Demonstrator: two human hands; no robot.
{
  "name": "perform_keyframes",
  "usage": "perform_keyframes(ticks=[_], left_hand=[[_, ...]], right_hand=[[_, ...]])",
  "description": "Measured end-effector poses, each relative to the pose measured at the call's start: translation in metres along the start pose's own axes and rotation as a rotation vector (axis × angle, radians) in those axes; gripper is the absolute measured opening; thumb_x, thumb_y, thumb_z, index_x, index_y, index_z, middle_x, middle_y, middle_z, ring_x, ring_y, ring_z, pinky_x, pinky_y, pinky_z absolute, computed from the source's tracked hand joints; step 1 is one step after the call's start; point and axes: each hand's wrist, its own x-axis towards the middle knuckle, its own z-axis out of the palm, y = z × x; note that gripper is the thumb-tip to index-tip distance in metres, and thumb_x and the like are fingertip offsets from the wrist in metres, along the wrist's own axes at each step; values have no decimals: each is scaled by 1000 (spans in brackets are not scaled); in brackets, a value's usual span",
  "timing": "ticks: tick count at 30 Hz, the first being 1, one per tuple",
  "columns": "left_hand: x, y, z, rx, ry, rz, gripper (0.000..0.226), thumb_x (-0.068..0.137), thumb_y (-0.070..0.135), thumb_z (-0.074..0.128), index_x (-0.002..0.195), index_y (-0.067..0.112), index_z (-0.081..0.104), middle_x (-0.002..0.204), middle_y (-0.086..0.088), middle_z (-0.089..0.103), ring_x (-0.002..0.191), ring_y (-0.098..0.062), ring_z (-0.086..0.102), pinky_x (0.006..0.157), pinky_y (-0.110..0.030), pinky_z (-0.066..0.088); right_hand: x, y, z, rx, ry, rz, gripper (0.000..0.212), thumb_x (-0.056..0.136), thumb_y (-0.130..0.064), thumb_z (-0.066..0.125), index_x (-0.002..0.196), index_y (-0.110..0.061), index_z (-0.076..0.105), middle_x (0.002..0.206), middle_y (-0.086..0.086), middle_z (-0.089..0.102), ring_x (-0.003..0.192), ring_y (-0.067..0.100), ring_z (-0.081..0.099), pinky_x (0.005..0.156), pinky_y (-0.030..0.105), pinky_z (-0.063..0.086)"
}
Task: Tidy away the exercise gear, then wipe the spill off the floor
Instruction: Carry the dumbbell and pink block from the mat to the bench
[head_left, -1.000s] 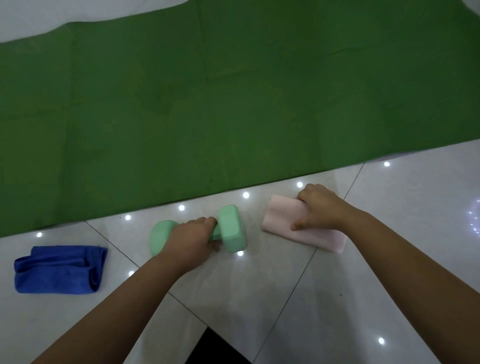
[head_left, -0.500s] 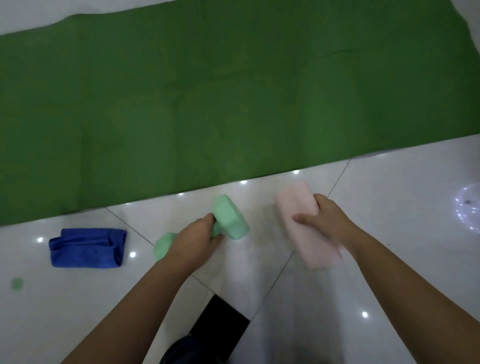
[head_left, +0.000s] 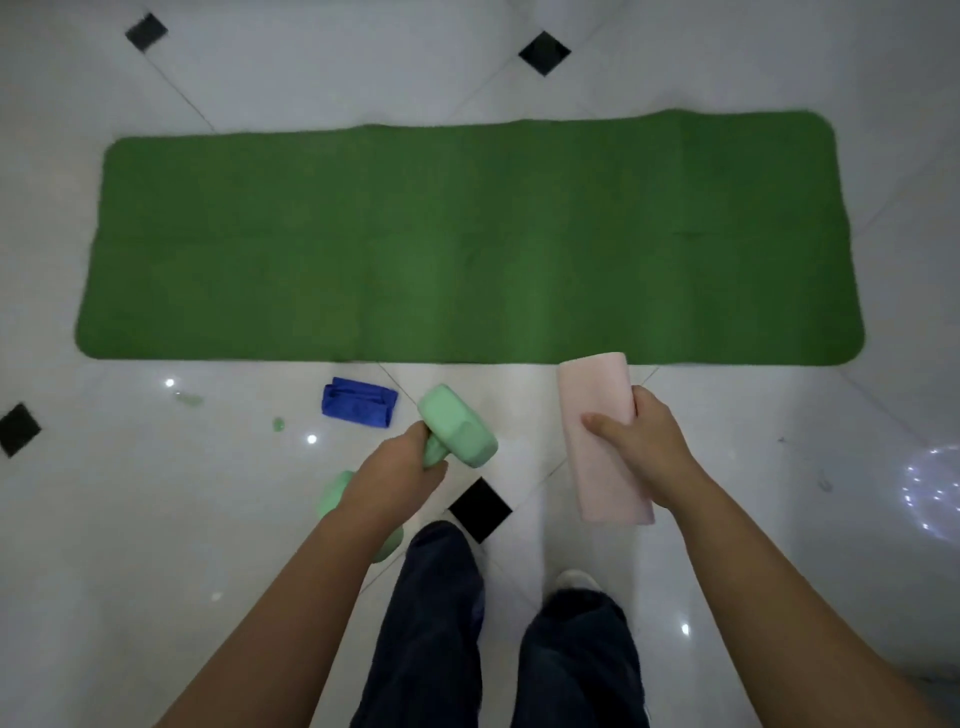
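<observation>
- Left hand (head_left: 387, 475) is clamped around the handle of the mint-green dumbbell (head_left: 457, 428), which has been lifted off the floor where it lay a second ago; one head points up and forward, the other shows below the wrist.
- Right hand (head_left: 641, 449) is closed on the pink foam block (head_left: 602, 441), thumb across its top face; the block, pressed flat on the tiles a second ago, is now carried in the air.
- A standing posture has been taken up: the view has risen, both legs are seen below, and the whole green exercise mat (head_left: 467, 244) is now in view, still spread flat on the floor (head_left: 156, 519).
- The blue cloth (head_left: 359, 401) is left folded on the tiles just in front of the mat's near edge.
- Small greenish marks (head_left: 278, 423) to the left of the cloth are judged to be the spill, not yet wiped.
- The tidying step is judged to be under way: two pieces are in hand and must be put away, the mat remains, and wiping comes afterwards.
</observation>
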Motion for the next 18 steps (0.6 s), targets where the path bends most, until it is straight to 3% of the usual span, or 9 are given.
perform_keyframes(ticks=[5,12,18], left_hand=[[-115,27,-64,15,85,-69,28,89,17,50,116,10,50,103,-12,64,80,-21,51,69,-29,39],[-263,29,-87,-66,154,-194,38,90,20,51,126,9,46,114,-14,61,99,-29,57,76,-31,42],[-377,8,-64,-324,304,-426,32,83,13,51,115,12,54,98,-7,61,82,-23,53,73,-30,43]], right_hand=[[-106,-73,-38,-23,-20,-97,37,84,-18,63,117,-7,49,105,7,55,91,25,52,72,31,40],[-228,-130,-61,-233,-187,-278,24,84,-21,62,101,-12,48,99,7,56,87,26,53,69,32,40],[-298,-143,-38,-330,-366,-322,27,84,-20,58,108,-11,50,101,7,57,88,25,55,60,28,41]])
